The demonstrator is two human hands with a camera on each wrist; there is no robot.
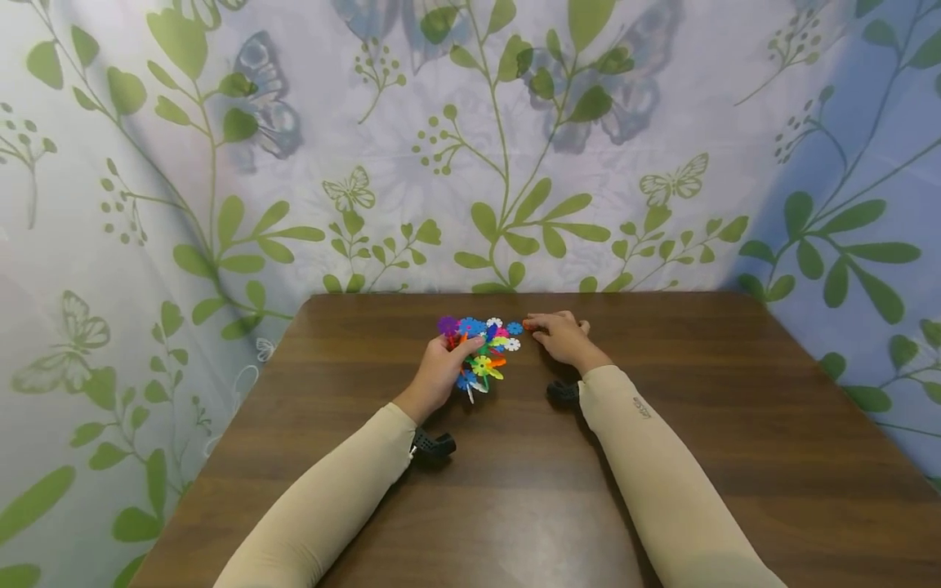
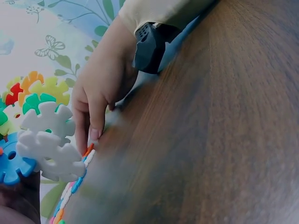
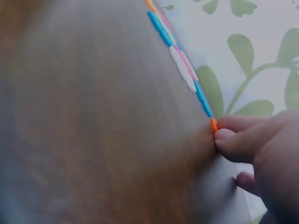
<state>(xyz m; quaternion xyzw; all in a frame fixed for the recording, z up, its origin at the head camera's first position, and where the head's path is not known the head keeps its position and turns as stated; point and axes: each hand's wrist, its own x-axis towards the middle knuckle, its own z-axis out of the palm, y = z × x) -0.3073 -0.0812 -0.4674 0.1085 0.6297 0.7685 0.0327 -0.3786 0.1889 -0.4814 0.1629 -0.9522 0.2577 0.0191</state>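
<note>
My left hand [image 1: 435,377] grips a cluster of interlocked plastic snowflake discs [image 1: 481,365] in many colours, just above the table. In the left wrist view, white discs [image 2: 51,156] and a blue disc [image 2: 14,161] of this cluster stand close to the camera. To the right, my right hand [image 1: 564,336] pinches an orange snowflake disc [image 3: 214,126] between thumb and fingertips, low at the tabletop. Beside it lies a loose blue disc [image 1: 515,327], with a white disc [image 1: 512,345] a little nearer. The cluster and left hand partly hide the other discs.
The brown wooden table [image 1: 507,506] spreads around both arms. Behind its far edge hangs a curtain [image 1: 412,188] printed with leaves and butterflies. Dark wrist devices sit under the left wrist [image 1: 434,445] and right wrist [image 1: 563,392].
</note>
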